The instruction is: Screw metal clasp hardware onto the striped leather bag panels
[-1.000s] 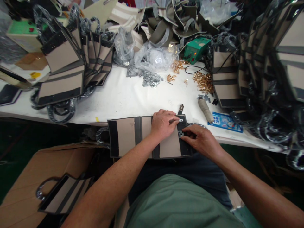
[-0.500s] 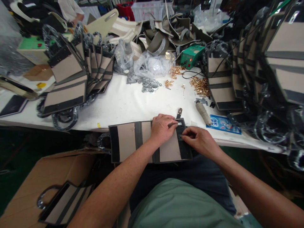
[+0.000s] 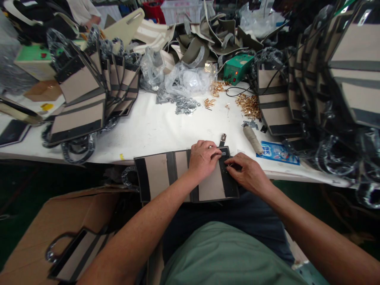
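Note:
An unfolded bag body, beige inside with black bands and dark grey edges, lies across the table's front edge and over my lap. My left hand rests on its right part, fingers bent and closed near a small metal plate on the black band; what they grip is hidden. A strap tab with a metal fitting sticks out beyond the far edge. Over the same black band, my right hand pinches thumb and forefinger together around something too small to name.
Stacked bag bodies with plastic-wrapped handles stand left and right. Gold-coloured metal pieces, silver pieces, a wrapped grey tool, a blue packet and a green box lie on the table. A cardboard box stands lower left.
My right hand has moved slightly up the black band towards my left hand, its pinch kept. My left hand stays in place with its fingers a little shifted. The whole view has shifted slightly.

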Action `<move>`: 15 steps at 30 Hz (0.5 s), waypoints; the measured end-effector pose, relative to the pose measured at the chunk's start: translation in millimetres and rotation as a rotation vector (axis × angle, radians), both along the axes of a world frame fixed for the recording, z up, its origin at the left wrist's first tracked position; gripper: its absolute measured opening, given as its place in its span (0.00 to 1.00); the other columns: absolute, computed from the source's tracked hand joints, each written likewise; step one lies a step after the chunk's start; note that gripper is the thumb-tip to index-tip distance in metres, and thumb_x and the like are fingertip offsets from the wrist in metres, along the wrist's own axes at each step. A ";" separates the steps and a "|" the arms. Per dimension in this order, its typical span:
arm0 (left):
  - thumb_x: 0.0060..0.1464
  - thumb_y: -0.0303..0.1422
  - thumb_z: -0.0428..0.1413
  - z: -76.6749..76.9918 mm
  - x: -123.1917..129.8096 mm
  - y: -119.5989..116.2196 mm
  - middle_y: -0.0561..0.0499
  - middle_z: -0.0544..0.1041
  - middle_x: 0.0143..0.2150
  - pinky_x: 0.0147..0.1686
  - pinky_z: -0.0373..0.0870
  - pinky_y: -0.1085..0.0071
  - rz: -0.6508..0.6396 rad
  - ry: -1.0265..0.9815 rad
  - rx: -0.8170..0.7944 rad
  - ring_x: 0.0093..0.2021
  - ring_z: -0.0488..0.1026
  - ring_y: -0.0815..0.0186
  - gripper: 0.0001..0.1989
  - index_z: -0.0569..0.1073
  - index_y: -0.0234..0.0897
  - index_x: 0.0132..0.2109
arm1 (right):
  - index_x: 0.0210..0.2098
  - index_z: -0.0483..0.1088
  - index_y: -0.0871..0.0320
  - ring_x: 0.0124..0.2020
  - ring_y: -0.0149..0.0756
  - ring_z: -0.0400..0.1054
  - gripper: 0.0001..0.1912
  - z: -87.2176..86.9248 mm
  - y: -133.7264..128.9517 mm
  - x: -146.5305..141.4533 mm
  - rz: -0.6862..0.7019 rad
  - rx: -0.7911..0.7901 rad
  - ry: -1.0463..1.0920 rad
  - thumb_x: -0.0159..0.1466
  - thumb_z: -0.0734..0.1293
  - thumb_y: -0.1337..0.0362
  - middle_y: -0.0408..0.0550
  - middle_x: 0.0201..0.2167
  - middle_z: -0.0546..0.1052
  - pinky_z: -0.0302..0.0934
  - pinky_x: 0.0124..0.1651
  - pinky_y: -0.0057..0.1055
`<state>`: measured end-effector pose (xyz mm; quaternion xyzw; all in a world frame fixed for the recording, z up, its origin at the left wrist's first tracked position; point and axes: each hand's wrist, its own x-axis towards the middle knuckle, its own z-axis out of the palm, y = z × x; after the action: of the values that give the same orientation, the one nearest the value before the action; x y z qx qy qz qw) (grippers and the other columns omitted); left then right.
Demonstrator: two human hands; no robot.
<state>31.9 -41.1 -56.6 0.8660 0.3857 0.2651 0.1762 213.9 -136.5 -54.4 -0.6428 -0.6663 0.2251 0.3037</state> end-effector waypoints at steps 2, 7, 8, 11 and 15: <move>0.62 0.35 0.61 0.6 -1.7 -0.4 0.54 0.80 0.49 0.52 0.63 0.57 -0.023 0.022 0.006 0.53 0.70 0.59 0.02 0.80 0.47 0.40 | 0.41 0.78 0.54 0.40 0.40 0.73 0.07 0.9 1.6 -0.6 -0.017 -0.018 0.000 0.64 0.67 0.64 0.47 0.37 0.76 0.66 0.45 0.36; 0.55 0.37 0.67 4.7 -7.1 -1.4 0.52 0.77 0.54 0.57 0.62 0.56 -0.079 0.090 -0.041 0.56 0.68 0.57 0.13 0.77 0.46 0.47 | 0.39 0.77 0.53 0.38 0.39 0.72 0.07 1.1 1.1 -2.6 -0.053 -0.028 -0.012 0.63 0.67 0.65 0.47 0.37 0.76 0.65 0.42 0.35; 0.54 0.37 0.68 5.9 -7.5 -1.6 0.52 0.77 0.54 0.58 0.62 0.55 -0.079 0.102 -0.056 0.57 0.68 0.57 0.14 0.76 0.46 0.47 | 0.39 0.77 0.53 0.37 0.38 0.72 0.07 0.8 0.7 -2.9 -0.053 -0.026 -0.008 0.63 0.67 0.65 0.46 0.36 0.75 0.65 0.42 0.35; 0.50 0.39 0.70 8.5 -6.7 -2.0 0.52 0.77 0.53 0.58 0.62 0.54 -0.074 0.130 -0.099 0.56 0.69 0.56 0.18 0.75 0.46 0.47 | 0.39 0.77 0.53 0.37 0.38 0.72 0.08 0.0 1.2 -3.3 -0.045 -0.027 0.003 0.62 0.66 0.65 0.46 0.36 0.75 0.65 0.42 0.35; 0.46 0.39 0.72 7.1 -2.6 1.1 0.53 0.77 0.51 0.58 0.63 0.54 -0.063 0.117 -0.136 0.56 0.68 0.55 0.20 0.75 0.46 0.45 | 0.39 0.78 0.53 0.38 0.39 0.72 0.08 -0.2 5.0 -0.4 -0.038 -0.055 0.000 0.62 0.66 0.65 0.46 0.36 0.75 0.64 0.42 0.35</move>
<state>29.3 -40.0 -49.5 0.8777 0.3851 0.1819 0.2199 213.5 -131.5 -54.6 -0.6634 -0.6475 0.2377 0.2900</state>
